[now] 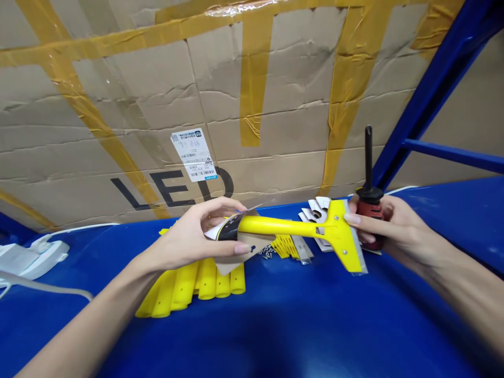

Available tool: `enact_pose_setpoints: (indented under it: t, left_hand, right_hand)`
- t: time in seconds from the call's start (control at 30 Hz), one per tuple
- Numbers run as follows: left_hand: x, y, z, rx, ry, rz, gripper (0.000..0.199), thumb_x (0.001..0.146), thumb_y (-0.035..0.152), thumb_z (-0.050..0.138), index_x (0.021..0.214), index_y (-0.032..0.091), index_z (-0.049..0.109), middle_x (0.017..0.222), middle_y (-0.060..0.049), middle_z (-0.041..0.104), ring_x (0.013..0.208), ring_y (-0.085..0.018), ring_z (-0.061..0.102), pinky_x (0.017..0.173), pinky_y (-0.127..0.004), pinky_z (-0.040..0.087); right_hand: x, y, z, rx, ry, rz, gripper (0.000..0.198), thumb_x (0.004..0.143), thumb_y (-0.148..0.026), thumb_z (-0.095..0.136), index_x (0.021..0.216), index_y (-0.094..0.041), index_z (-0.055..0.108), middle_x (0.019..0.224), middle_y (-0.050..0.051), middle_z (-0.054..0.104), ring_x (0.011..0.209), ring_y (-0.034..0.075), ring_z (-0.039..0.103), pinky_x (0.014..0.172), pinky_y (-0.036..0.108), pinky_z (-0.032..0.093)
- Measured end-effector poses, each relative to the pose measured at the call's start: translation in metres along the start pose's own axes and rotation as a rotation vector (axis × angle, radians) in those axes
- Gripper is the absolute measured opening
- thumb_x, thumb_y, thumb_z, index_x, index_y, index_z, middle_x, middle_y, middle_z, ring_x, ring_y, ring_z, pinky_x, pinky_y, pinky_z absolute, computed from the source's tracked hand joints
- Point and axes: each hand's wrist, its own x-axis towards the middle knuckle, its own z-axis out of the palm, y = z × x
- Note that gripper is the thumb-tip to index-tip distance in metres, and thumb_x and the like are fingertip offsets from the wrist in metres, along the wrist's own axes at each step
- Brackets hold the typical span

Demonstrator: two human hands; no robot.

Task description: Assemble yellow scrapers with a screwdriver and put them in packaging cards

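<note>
A yellow scraper (281,227) is held level above the blue table. My left hand (197,231) is closed round its handle end, where a folded cardboard card (246,249) with a black and white printed part wraps the handle. The end of the handle is hidden inside the card and my fingers. My right hand (397,223) grips a screwdriver (370,210) with a red and black handle, its dark shaft pointing up. The right thumb touches the blade edge of the yellow scraper head, which has two screws in it.
Several yellow handles (207,281) lie side by side under my left hand. Behind the scraper are small screws (268,253), thin yellow pieces (284,247) and white cards (321,206). A taped cardboard box (291,105) stands at the back, a blue frame (433,79) right, a white power strip (49,257) left.
</note>
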Motion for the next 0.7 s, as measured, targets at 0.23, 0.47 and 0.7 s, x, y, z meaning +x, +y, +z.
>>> enact_pose_setpoints:
  t: [0.23,0.47,0.7]
  left_hand:
    - [0.004,-0.005,0.000,0.005,0.130,-0.192,0.048,0.077,0.052,0.079,0.115,0.024,0.072,0.120,-0.005,0.072,0.117,-0.028,0.063,0.098,-0.044,0.050]
    - [0.006,-0.019,-0.011,-0.074,0.316,-0.244,0.056,0.071,0.049,0.086,0.119,0.024,0.074,0.123,-0.007,0.074,0.118,-0.029,0.065,0.106,-0.045,0.049]
    - [0.009,-0.006,-0.003,-0.396,0.377,-0.278,0.056,0.085,0.066,0.064,0.101,0.015,0.082,0.108,-0.016,0.078,0.099,-0.029,0.072,0.097,-0.048,0.054]
  right_hand:
    - [0.002,0.006,0.003,-0.108,0.042,-0.037,0.037,0.067,-0.045,0.089,0.075,-0.022,0.060,0.047,-0.004,0.050,0.043,0.011,0.041,0.041,0.026,0.026]
    - [0.000,0.004,-0.001,-0.029,0.096,0.023,0.037,0.069,-0.047,0.087,0.075,-0.024,0.059,0.046,-0.004,0.047,0.043,0.010,0.037,0.043,0.026,0.025]
    - [0.002,-0.008,-0.022,0.029,0.294,0.041,0.043,0.061,-0.043,0.094,0.070,-0.022,0.056,0.050,-0.003,0.046,0.048,0.010,0.039,0.046,0.028,0.025]
